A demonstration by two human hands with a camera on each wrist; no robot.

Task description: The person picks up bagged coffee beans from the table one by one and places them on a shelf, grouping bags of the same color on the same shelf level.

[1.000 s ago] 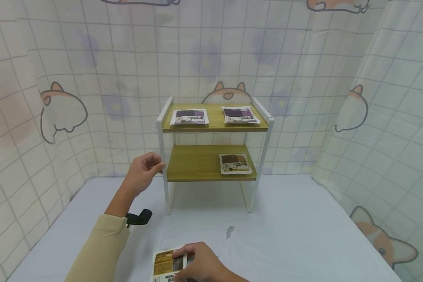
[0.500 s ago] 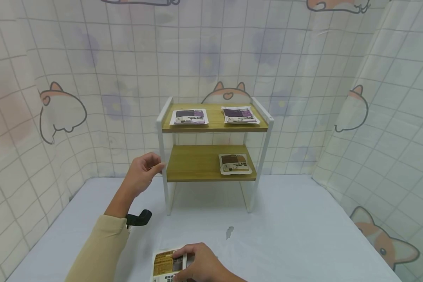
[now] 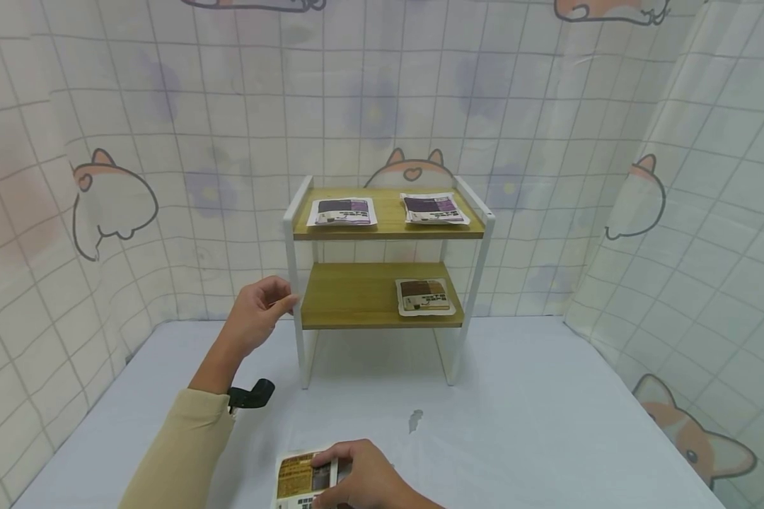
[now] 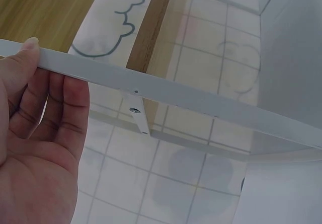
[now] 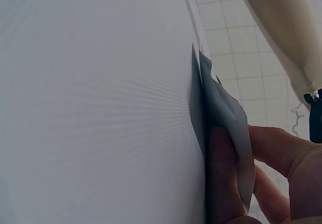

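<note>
My left hand (image 3: 257, 314) grips the left white post (image 4: 196, 100) of a two-tier shelf rack (image 3: 350, 293); in the left wrist view the thumb lies on one side and the fingers are behind it. Low on the table in the head view, my right hand (image 3: 372, 477) pinches a flat packet (image 3: 295, 479) with a brown and white printed face. Its silvery edge (image 5: 229, 110) shows between thumb and fingers in the right wrist view, close against the white tabletop. Part of the packet is hidden by the hand and the frame's bottom edge.
Two purple and white packets, one on the left (image 3: 342, 211) and one on the right (image 3: 434, 208), lie on the top board. A brown and white packet (image 3: 424, 297) lies at the lower board's right. A grey mark (image 3: 415, 420) shows on the white table (image 3: 535, 417).
</note>
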